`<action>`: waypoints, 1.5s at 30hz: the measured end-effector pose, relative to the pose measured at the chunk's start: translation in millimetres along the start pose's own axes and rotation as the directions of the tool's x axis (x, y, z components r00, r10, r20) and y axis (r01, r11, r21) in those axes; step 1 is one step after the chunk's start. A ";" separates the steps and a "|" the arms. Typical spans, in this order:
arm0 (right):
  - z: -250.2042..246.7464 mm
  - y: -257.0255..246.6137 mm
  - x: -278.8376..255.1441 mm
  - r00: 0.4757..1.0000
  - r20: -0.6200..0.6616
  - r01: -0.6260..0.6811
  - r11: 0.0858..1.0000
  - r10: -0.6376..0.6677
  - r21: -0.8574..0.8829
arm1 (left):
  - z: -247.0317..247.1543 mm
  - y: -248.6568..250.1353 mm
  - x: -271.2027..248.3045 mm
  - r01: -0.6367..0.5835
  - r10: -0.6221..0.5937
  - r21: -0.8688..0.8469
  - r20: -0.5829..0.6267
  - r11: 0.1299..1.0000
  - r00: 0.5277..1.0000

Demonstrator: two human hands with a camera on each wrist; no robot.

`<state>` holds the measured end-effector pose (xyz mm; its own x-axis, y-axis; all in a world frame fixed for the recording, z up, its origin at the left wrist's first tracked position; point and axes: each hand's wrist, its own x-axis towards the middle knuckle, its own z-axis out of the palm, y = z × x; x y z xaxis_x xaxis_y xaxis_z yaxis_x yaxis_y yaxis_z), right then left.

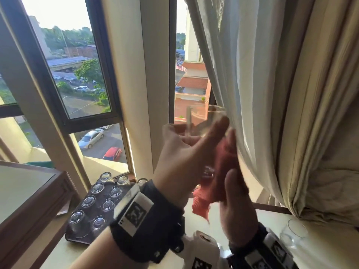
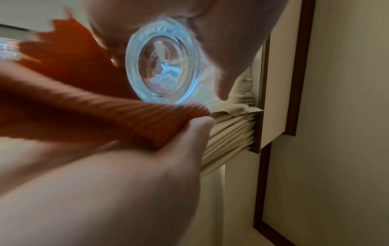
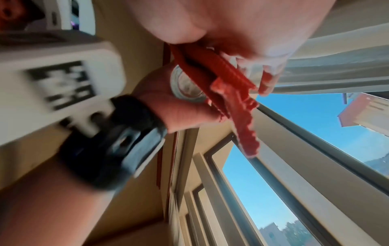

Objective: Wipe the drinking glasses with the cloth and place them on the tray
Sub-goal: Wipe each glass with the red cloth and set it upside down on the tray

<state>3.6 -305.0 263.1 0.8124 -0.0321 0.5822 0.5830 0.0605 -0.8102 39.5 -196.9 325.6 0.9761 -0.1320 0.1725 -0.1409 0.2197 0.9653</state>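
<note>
My left hand (image 1: 192, 133) holds a clear drinking glass (image 1: 204, 117) raised in front of the window, thumb across its side and fingers curled round it. The glass's thick base (image 2: 164, 61) faces the left wrist camera. My right hand (image 1: 233, 158) grips a red-orange ribbed cloth (image 1: 219, 171) and presses it against the lower right side of the glass; a loose end hangs down. In the right wrist view the cloth (image 3: 227, 79) lies across the glass base (image 3: 185, 86). A dark tray (image 1: 75, 239) on the sill at lower left carries several upturned glasses.
One more clear glass (image 1: 295, 233) stands on the pale sill (image 1: 272, 220) at lower right. Cream curtains (image 1: 272, 94) hang just right of my hands and touch the right one. A wooden table (image 1: 29, 191) edge sits left of the tray.
</note>
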 end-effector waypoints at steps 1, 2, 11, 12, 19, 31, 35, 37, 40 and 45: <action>-5.1 -0.9 5.1 0.998 -0.045 -0.042 0.999 0.043 0.029 | 3.2 -6.2 -5.7 -0.011 0.011 -0.025 0.028 1.000 1.000; -8.3 -5.3 12.0 0.994 -0.092 -0.051 0.998 0.053 0.028 | 6.5 -12.2 -10.9 -0.015 0.017 -0.039 0.053 0.999 0.998; 2.3 -5.5 8.1 0.968 0.104 0.249 0.919 -0.228 -0.305 | -4.1 -16.4 -0.9 0.031 -0.027 -0.060 0.063 0.998 0.998; 3.9 -3.3 4.8 0.984 0.031 0.179 0.950 -0.177 -0.258 | -6.8 -14.2 0.9 0.020 -0.016 -0.051 0.061 0.998 0.998; -3.0 -28.3 27.5 0.981 -0.184 0.051 0.997 -0.061 -0.056 | 9.4 -18.7 -11.8 -0.062 0.059 0.025 0.103 0.998 0.993; -12.4 -17.5 19.4 0.981 -0.138 -0.148 0.987 0.139 -0.057 | 6.2 -19.6 -9.4 -0.002 0.007 -0.041 0.132 0.999 0.991; -14.0 -21.2 25.3 0.980 0.077 0.195 0.963 -0.184 -0.188 | 7.6 -12.0 -6.4 0.051 -0.044 -0.093 0.078 0.994 0.996; -4.9 -9.9 7.5 0.971 0.140 0.221 0.948 -0.193 -0.228 | 0.3 -1.9 -0.3 0.064 -0.056 -0.082 0.098 0.995 0.994; 0.8 14.0 -22.7 0.965 0.180 0.226 0.951 -0.189 -0.213 | -8.3 16.0 7.4 -0.039 0.042 -0.031 0.093 0.999 0.995; 5.5 18.7 -14.6 0.951 -0.071 -0.293 0.948 0.302 0.122 | -12.3 20.0 6.6 -0.278 0.275 0.060 0.064 0.959 0.959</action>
<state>2.5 -297.9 239.8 0.9492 -0.0831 0.3035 0.3140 0.1887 -0.9305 45.2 -181.4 343.6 0.8871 -0.1285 0.4433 -0.4167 0.1898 0.8890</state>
